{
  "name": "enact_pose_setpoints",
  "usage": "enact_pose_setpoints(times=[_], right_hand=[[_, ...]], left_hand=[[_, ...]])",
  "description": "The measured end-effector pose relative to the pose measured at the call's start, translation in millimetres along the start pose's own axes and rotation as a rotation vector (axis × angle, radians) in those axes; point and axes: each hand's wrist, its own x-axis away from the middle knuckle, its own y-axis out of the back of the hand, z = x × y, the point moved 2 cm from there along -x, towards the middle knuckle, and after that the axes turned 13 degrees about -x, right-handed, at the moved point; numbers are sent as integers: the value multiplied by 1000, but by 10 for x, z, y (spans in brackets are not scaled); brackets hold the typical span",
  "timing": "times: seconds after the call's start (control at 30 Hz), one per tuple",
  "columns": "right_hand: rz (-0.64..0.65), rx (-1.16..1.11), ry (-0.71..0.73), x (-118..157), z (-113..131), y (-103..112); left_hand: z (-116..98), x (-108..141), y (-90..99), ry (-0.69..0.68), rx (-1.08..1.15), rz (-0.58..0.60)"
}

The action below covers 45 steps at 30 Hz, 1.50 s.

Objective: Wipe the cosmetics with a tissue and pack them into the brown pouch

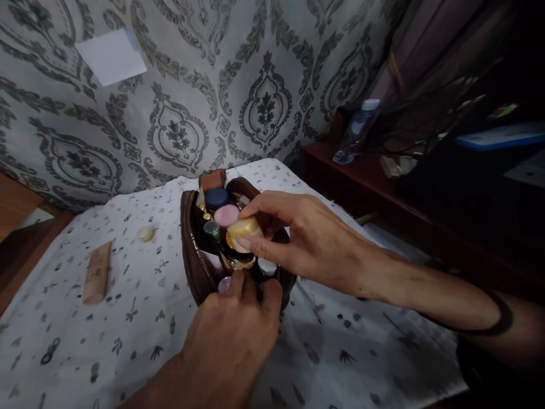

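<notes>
An unzipped brown toiletry bag sits on the patterned sheet, packed with several cosmetic containers. Between the thumb and fingers of my right hand is a small cosmetic jar with a gold lid, held over the bag's opening. My left hand is closed over the bag's near rim, its fingertips partly hidden inside. Around the jar are a dark blue lid, a pink lid, a green-capped bottle and a white cap. A purple round cap lies beside my left fingers.
Left of the bag, a tan squeeze tube and a small pale round container lie on the sheet. A dark red table at right bears a clear plastic bottle. Patterned wallpaper rises behind, with a white paper on it.
</notes>
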Motion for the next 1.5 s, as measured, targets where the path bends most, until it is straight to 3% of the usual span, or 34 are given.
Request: enact_pose_setpoints(times=[0.27, 0.6, 0.83, 0.97, 1.13, 1.37, 1.5], right_hand=[[283, 184, -144, -50, 122, -106], [531, 526, -251, -129, 225, -283], [630, 471, -90, -151, 157, -195], [680, 435, -136, -187, 153, -192], [764, 552, -178, -228, 213, -234], [884, 727, -42, -204, 182, -294], [863, 747, 26, -196, 160, -309]], left_hand=[[-71, -7, 195, -20, -228, 136], [-98, -1, 174, -21, -279, 168], [-120, 2, 164, 8, -277, 66], [-119, 16, 167, 14, -251, 104], [-120, 16, 171, 18, -255, 149], [-129, 19, 154, 15, -269, 121], [-137, 24, 165, 10, -290, 103]])
